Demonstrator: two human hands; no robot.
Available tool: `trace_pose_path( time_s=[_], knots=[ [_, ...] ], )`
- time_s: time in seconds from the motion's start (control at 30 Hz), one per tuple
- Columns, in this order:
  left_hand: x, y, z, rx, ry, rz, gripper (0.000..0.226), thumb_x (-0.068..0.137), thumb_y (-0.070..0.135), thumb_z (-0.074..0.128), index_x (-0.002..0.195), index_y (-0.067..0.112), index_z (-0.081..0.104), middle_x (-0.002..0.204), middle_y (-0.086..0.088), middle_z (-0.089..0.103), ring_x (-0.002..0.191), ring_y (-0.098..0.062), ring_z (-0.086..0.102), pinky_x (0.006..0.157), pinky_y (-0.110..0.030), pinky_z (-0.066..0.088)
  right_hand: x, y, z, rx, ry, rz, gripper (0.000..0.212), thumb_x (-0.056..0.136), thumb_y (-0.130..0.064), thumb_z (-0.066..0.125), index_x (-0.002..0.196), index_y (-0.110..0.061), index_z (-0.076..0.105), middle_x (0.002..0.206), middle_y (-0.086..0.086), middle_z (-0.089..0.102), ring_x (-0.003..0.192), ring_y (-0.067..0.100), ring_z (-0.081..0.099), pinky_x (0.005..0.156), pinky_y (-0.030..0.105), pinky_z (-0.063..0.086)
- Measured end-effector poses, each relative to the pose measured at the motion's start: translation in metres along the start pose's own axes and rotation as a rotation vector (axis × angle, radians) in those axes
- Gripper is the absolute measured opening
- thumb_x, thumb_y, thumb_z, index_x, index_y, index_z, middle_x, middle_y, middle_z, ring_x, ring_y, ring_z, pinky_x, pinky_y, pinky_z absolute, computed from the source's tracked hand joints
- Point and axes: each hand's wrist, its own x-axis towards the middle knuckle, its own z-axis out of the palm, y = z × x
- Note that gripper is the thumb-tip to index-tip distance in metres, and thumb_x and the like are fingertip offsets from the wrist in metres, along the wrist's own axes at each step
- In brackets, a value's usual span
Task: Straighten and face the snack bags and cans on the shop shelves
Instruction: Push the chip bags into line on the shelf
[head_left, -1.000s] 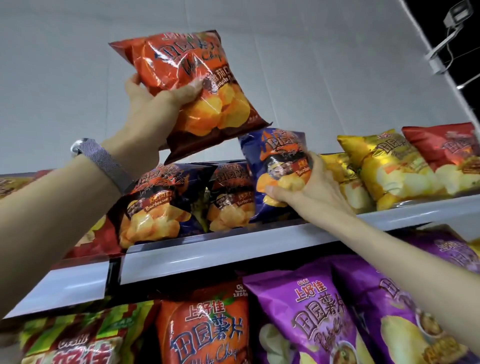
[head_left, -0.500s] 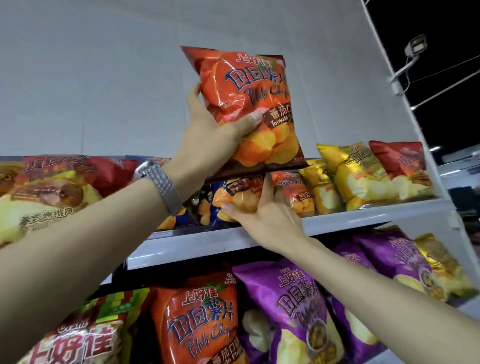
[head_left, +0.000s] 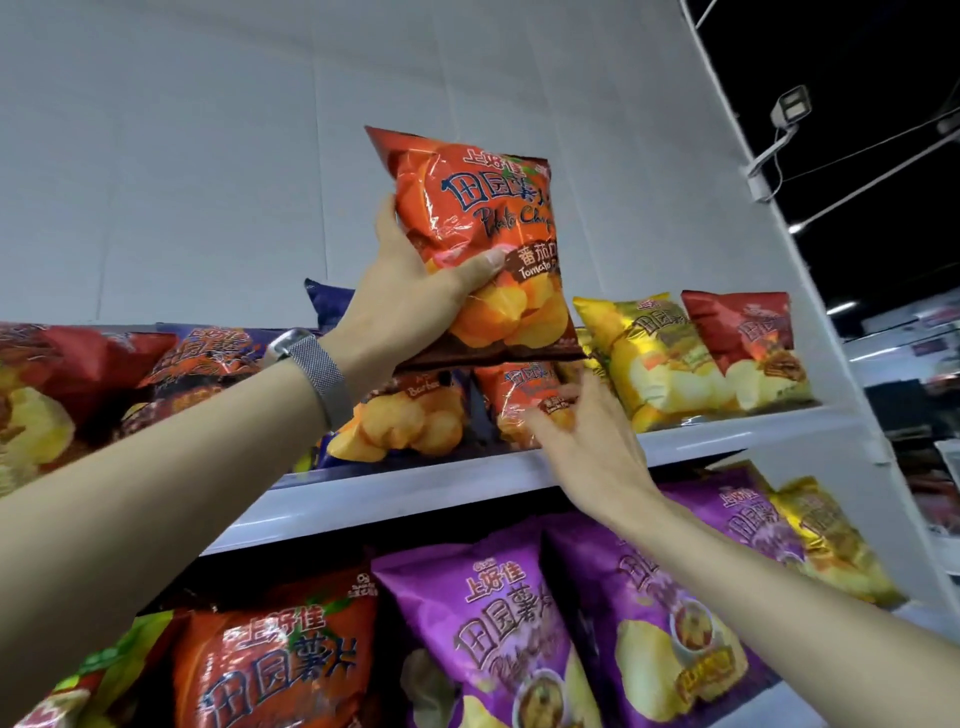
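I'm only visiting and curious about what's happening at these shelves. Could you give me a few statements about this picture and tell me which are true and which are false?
1. The left hand grips a glossy orange tomato crisp bag, raised above the top white shelf. True.
2. The right hand holds a can. False: its fingers touch a smaller orange crisp bag on the top shelf.
3. The purple foil crisp bags stand on the top shelf. False: they are on the shelf below.
4. A silver mesh watch band circles the left wrist. True.
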Motion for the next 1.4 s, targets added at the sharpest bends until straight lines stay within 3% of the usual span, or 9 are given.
trace_pose_path(
  time_s=[0.2, 0.33, 0.43, 0.5, 0.63, 0.8, 1.1, 1.3, 1.4],
  knots=[
    [0.018, -0.019, 0.059, 0.153, 0.012, -0.059, 0.109, 0.069, 0.064, 0.088, 0.155, 0.037, 0.027, 0.136, 0.011, 0.063, 0.118, -0.015, 0.068, 0.103, -0.045, 0.057, 0.033, 0.046, -0.037, 0.103, -0.014, -0.036, 0.093, 0.082, -0.051, 0.06, 0.162, -0.029, 0.019, 0.155, -0.005, 0.046, 0.137, 0.021, 0.049, 0.113, 0.048, 0.043],
    [0.015, -0.038, 0.094, 0.305, 0.022, -0.155, 0.116, 0.061, 0.086, 0.079, 0.156, 0.054, 0.019, 0.148, -0.002, 0.053, 0.133, -0.027, 0.057, 0.113, -0.051, 0.049, 0.052, 0.062, -0.05, 0.026, -0.092, -0.095, 0.073, 0.084, -0.049, 0.056, 0.153, -0.03, 0.039, 0.136, -0.005, 0.063, 0.124, 0.022, 0.059, 0.102, 0.044, 0.051],
    [0.007, -0.052, 0.117, 0.41, 0.038, -0.274, 0.103, 0.082, 0.067, 0.077, 0.161, 0.047, 0.014, 0.153, -0.013, 0.032, 0.143, -0.035, 0.039, 0.121, -0.045, 0.036, 0.058, 0.073, -0.053, -0.086, -0.205, -0.162, 0.063, 0.088, -0.049, 0.055, 0.146, -0.026, 0.047, 0.129, 0.0, 0.068, 0.121, 0.028, 0.061, 0.095, 0.041, 0.052],
    [0.006, -0.061, 0.128, 0.424, 0.056, -0.346, 0.097, 0.085, 0.061, 0.077, 0.161, 0.041, 0.02, 0.152, -0.016, 0.032, 0.144, -0.037, 0.036, 0.122, -0.046, 0.035, 0.061, 0.081, -0.05, -0.183, -0.258, -0.202, 0.056, 0.093, -0.048, 0.053, 0.141, -0.02, 0.049, 0.132, 0.007, 0.065, 0.124, 0.033, 0.058, 0.095, 0.042, 0.051],
    [0.021, -0.082, 0.142, 0.401, 0.095, -0.475, 0.107, 0.062, 0.072, 0.075, 0.154, 0.029, 0.039, 0.149, -0.01, 0.051, 0.138, -0.032, 0.049, 0.117, -0.05, 0.043, 0.072, 0.089, -0.046, -0.254, -0.327, -0.204, 0.049, 0.097, -0.052, 0.045, 0.132, -0.018, 0.051, 0.132, 0.012, 0.062, 0.133, 0.038, 0.05, 0.099, 0.046, 0.046],
    [0.04, -0.099, 0.159, 0.356, 0.075, -0.555, 0.113, 0.058, 0.062, 0.074, 0.154, 0.019, 0.033, 0.142, -0.008, 0.057, 0.128, -0.032, 0.059, 0.111, -0.049, 0.05, 0.087, 0.088, -0.04, -0.278, -0.364, -0.164, 0.054, 0.097, -0.051, 0.047, 0.131, -0.01, 0.055, 0.133, 0.017, 0.062, 0.126, 0.039, 0.055, 0.097, 0.045, 0.046],
    [0.056, -0.156, 0.147, 0.56, -0.016, -0.643, 0.133, 0.037, 0.099, 0.064, 0.142, 0.018, 0.057, 0.13, -0.008, 0.07, 0.113, -0.03, 0.07, 0.103, -0.044, 0.056, 0.097, 0.078, -0.034, -0.312, -0.435, -0.135, 0.058, 0.098, -0.05, 0.048, 0.139, -0.011, 0.058, 0.144, 0.017, 0.056, 0.139, 0.037, 0.046, 0.106, 0.043, 0.042],
    [0.036, -0.115, 0.164, 0.751, -0.028, -0.636, 0.099, 0.07, 0.063, 0.052, 0.152, 0.009, 0.041, 0.155, -0.023, 0.036, 0.141, -0.041, 0.043, 0.119, -0.047, 0.039, 0.095, 0.075, -0.035, -0.322, -0.437, -0.141, 0.051, 0.099, -0.047, 0.049, 0.133, -0.012, 0.062, 0.138, 0.018, 0.059, 0.132, 0.039, 0.051, 0.104, 0.043, 0.041],
    [0.036, -0.117, 0.167, 0.702, -0.117, -0.655, 0.082, 0.083, 0.049, 0.056, 0.151, 0.005, 0.043, 0.153, -0.026, 0.044, 0.141, -0.042, 0.044, 0.118, -0.046, 0.041, 0.096, 0.075, -0.034, -0.308, -0.428, -0.128, 0.051, 0.097, -0.047, 0.048, 0.132, -0.013, 0.062, 0.136, 0.018, 0.06, 0.13, 0.04, 0.052, 0.099, 0.043, 0.044]
  ],
)
